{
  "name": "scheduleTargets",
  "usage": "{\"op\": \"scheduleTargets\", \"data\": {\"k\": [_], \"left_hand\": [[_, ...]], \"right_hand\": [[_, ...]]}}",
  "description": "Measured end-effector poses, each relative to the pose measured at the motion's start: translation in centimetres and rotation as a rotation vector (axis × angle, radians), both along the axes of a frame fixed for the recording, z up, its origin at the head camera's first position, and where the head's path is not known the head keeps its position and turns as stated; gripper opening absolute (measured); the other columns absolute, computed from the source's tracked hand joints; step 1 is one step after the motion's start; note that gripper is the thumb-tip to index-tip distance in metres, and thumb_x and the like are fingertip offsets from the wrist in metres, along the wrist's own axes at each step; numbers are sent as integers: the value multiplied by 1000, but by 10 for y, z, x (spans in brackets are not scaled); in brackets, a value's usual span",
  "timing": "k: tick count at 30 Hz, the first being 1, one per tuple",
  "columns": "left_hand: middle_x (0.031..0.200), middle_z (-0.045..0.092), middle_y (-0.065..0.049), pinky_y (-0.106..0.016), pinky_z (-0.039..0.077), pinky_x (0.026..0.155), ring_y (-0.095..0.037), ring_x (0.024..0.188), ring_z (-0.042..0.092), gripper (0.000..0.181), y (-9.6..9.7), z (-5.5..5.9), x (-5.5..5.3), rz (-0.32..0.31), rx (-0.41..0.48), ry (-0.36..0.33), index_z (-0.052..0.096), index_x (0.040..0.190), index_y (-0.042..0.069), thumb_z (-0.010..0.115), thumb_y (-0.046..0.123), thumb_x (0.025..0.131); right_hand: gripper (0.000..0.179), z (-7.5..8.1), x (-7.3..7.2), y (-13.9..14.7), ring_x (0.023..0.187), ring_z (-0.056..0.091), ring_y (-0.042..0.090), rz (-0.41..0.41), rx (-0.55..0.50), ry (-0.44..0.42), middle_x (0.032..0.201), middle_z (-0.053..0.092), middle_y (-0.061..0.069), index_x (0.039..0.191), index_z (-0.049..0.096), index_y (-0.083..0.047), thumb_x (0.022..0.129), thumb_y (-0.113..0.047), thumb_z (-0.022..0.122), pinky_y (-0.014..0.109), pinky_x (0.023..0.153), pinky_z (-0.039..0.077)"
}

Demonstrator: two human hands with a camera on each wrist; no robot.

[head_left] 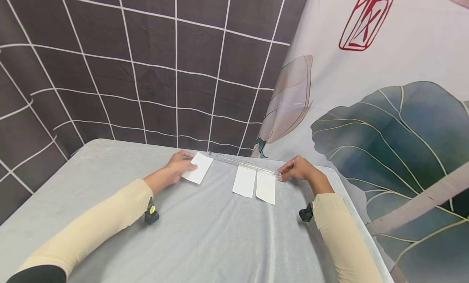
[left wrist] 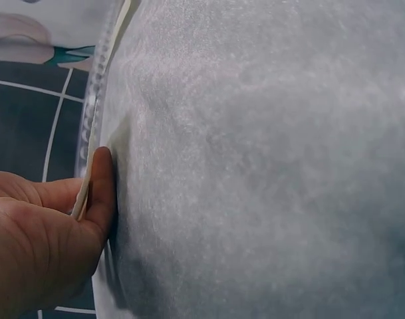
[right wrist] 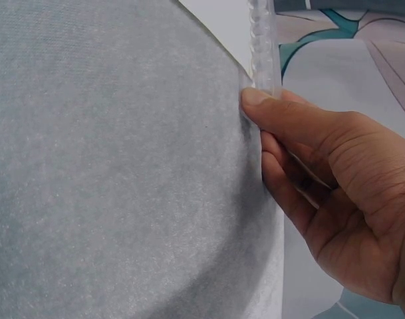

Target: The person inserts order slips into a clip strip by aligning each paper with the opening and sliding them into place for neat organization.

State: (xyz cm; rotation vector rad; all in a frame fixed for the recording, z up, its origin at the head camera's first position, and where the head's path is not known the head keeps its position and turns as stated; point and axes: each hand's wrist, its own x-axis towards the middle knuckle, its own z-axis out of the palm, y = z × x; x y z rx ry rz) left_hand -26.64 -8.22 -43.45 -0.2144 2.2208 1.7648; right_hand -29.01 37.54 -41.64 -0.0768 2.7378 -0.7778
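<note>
Fingers [head_left: 190,163] pinch one card [head_left: 198,173], right hand [head_left: 298,170] grips the ruler [head_left: 243,164] (two cards [head_left: 254,186] head-view only).

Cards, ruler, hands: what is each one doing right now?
Left card: tilted, lifted off the table, pinched by the left hand.
Middle card: flat on the table, top edge at the ruler.
Right card: flat, beside the middle card.
Ruler: lying along the cards' tops, its end held by the right hand.

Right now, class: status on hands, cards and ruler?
Left hand pinches one white card. Right hand holds clear ruler end. Two cards under ruler. Nothing obstructing.
</note>
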Motion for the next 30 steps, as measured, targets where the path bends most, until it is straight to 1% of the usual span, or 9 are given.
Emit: {"op": "scheduleTargets", "data": {"k": [1,5,10,16,23,25,30], "left_hand": [[158,50,-31,-25,63,87,-27,111,67,64,0,0,0,4,2,-1,45,163,-1,68,-3,103],[153,54,-29,-19,61,80,-22,103,67,64,2,-3,-2,12,34,1,45,162,-3,68,-5,103],[148,57,-29,-18,62,75,-16,93,67,64,5,-4,-4,9,79,12,44,161,-6,68,-9,102],[143,59,-28,-19,63,75,-16,92,67,64,11,-4,-5,10,96,20,44,159,-8,68,-11,100],[150,57,-29,-20,64,79,-19,98,68,65,15,-2,-7,20,73,11,46,161,-6,69,-9,100],[149,58,-29,-20,65,78,-19,97,68,65,17,-2,-8,20,78,11,46,161,-6,69,-9,100],[140,61,-26,-20,65,75,-17,90,68,64,20,-4,-10,25,108,11,47,158,-7,68,-12,99]], "right_hand": [[31,0,0,0,100,73,20,-2,-1,-2,104,89,6,112,91,-10,83,-16,101,40,97,63],[31,0,-1,0,99,72,20,-1,0,-7,103,88,5,111,91,-11,82,-16,101,39,95,63],[31,0,-1,-1,98,72,19,-6,0,-9,102,88,5,111,91,-11,82,-15,101,39,94,63],[30,1,1,-2,100,73,19,-5,5,-1,105,89,7,111,91,-10,83,-15,100,42,98,65],[30,1,3,-2,100,74,19,8,5,4,107,89,9,111,90,-9,84,-13,100,42,98,65],[30,1,3,-2,100,74,18,8,5,6,107,89,9,111,91,-9,84,-13,100,41,97,65],[30,0,1,-2,99,74,18,2,3,8,106,89,8,111,91,-10,83,-14,100,40,97,64]]}}
